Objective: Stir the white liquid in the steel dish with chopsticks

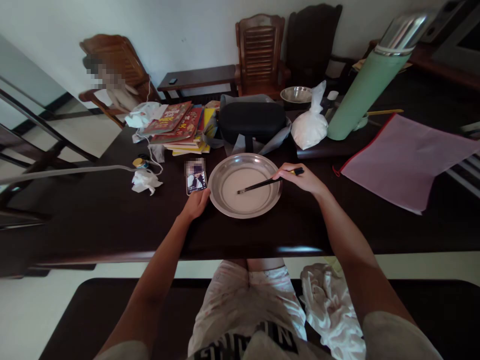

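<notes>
— Two hands on the dark table (93, 220), then; what does the left hand (195, 204) do?

— It lies at the near left rim of the steel plate (225, 200), fingers curled loosely against that rim and the lower edge of a phone (196, 181); whether it grips either, I cannot tell; further left of it sit a crumpled tissue (145, 181) and a small jar (140, 163).

— And the plate itself?

— Between both hands, flat on the table, a thin pale batter-like layer in its well; I judge it light, stiff and slick, so best steadied at the rim.

— The right hand (303, 181)?

— Fingers pressed together, pinching the upper ends of dark chopsticks (262, 184); their tips reach leftward from it into the plate's pale layer; thin, rigid, light sticks, likely to roll in the fingers, so held high as they are now.

— Beyond the hand?

— Past it a white plastic bag (309, 126) and a green flask (365, 85); to its right a pink folder (405, 160).
</notes>
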Available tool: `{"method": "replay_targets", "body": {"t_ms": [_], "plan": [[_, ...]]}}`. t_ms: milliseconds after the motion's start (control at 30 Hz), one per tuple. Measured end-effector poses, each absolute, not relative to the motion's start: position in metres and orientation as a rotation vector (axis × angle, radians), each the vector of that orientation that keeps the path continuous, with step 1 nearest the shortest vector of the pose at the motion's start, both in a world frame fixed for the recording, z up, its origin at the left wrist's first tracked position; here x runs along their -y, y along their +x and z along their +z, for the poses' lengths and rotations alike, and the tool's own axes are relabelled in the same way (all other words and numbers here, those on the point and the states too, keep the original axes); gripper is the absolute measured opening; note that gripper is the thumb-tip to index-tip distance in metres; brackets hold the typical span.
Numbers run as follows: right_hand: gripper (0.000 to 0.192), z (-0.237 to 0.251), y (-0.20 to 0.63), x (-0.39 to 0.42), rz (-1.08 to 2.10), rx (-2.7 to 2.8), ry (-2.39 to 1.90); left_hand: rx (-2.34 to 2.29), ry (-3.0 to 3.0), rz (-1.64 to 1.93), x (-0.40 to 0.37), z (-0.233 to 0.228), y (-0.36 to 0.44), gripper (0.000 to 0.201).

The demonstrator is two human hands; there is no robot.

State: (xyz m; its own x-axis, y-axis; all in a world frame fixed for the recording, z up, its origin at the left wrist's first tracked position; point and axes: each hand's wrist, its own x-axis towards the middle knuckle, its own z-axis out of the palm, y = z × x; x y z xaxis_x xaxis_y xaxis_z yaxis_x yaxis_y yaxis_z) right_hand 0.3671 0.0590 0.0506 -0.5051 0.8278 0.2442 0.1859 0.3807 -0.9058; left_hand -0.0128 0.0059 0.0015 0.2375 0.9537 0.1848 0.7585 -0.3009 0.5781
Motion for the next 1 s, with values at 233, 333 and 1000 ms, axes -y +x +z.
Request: {"method": "replay_targets", "body": {"t_ms": [233, 333, 1000], "plan": [[0.040, 0.0555, 0.3732, -0.0583, 1.051, 1.811, -0.944, -1.588, 2.149, 0.727, -0.0055, 0.0040, -0.0106, 0.068], [0.040, 0.0553, 0.3685, -0.0566, 1.149, 1.886, -0.901, -1.582, 2.139, 0.739, -0.0053, 0.0046, -0.0104, 0.070], [0.039, 0.0549, 0.3757, -0.0592, 1.021, 1.795, -0.953, -1.592, 2.156, 0.740, -0.0070, -0.0023, -0.0123, 0.071]]}}
